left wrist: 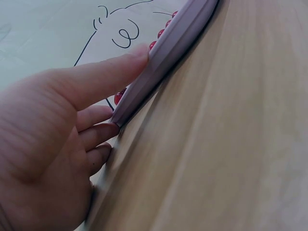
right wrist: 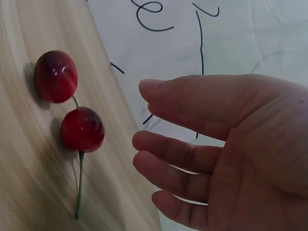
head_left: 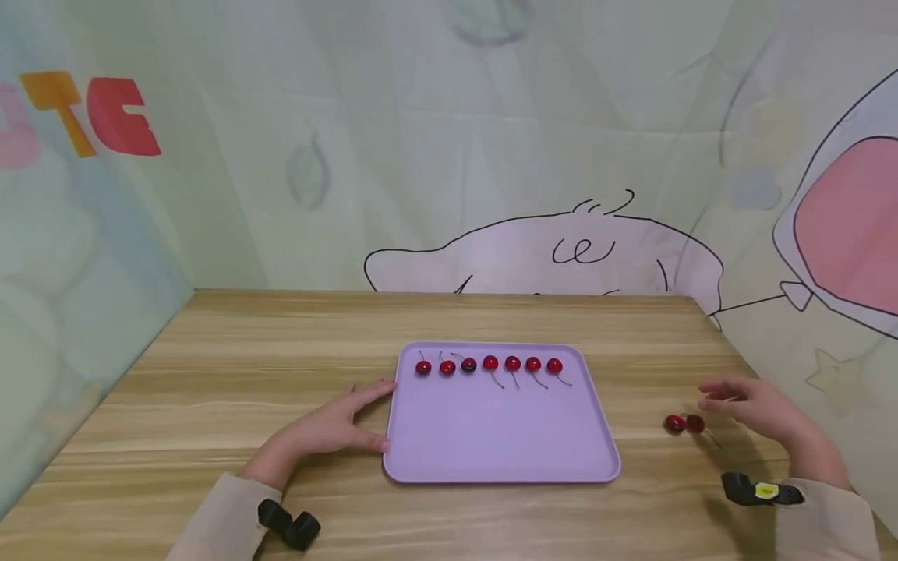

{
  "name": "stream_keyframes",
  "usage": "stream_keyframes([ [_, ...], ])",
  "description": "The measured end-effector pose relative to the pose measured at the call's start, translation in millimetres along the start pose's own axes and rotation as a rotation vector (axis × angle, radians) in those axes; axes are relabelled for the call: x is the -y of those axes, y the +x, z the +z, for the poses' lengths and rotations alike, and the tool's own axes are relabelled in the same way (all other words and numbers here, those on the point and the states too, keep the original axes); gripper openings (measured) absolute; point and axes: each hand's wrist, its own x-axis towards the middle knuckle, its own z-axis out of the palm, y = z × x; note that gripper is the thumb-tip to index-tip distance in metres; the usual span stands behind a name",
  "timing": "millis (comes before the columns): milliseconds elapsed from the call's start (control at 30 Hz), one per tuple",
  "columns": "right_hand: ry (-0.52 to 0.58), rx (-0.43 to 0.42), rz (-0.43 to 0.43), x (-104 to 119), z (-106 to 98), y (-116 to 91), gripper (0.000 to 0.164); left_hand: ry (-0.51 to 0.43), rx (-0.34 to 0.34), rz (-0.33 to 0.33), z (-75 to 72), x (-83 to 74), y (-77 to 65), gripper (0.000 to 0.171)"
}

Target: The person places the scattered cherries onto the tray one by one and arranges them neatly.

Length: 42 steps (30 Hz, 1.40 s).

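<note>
A lilac tray (head_left: 501,436) lies on the table with several red cherries (head_left: 513,364) in a row along its far side. Stems of the leftmost three point away from me; the others' stems trail toward me. My left hand (head_left: 337,425) touches the tray's left edge, thumb and fingers spread and fairly straight. Right of the tray, two cherries lie close together on the bare wood, a left one (right wrist: 56,77) and a right one (right wrist: 83,129) with a green stem. Beside and above them hovers my right hand (head_left: 754,405), fingers loosely bent, nothing between them.
The wooden table (head_left: 295,335) reaches back to a printed cloth backdrop (head_left: 456,156), which also hangs along the left and right sides. Each wrist wears a small black camera, one on the left cuff (head_left: 288,526) and one on the right cuff (head_left: 761,491).
</note>
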Motion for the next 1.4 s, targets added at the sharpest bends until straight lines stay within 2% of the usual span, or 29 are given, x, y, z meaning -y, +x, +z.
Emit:
stream_keyframes([
  [267, 0.061, 0.093, 0.024, -8.0, 3.0, 1.6, 0.049, -0.007, 0.004, -0.014, 1.1, -0.6, -0.4, 0.092],
  [567, 0.082, 0.124, 0.031, -6.3, 7.0, 4.3, 0.046, -0.007, 0.005, -0.026, 0.1, -1.7, -0.6, 0.092],
  [733, 0.084, 0.153, 0.004, -6.4, 9.0, 6.9, 0.042, -0.008, 0.008, -0.026, 0.1, -2.0, -0.6, 0.092],
  [967, 0.051, 0.141, -0.005, -4.0, 11.5, 9.6, 0.038, 0.012, 0.003, 0.0, -1.3, -1.5, -0.4, 0.092],
  [1200, 0.071, 0.133, 0.009, -1.8, 13.7, 9.6, 0.033, 0.012, -0.004, 0.006, -1.4, -1.4, -1.0, 0.092],
  [1400, 0.052, 0.111, 0.043, 1.5, 8.5, 8.0, 0.042, -0.001, 0.0, -0.003, -1.7, -2.7, -1.1, 0.092],
])
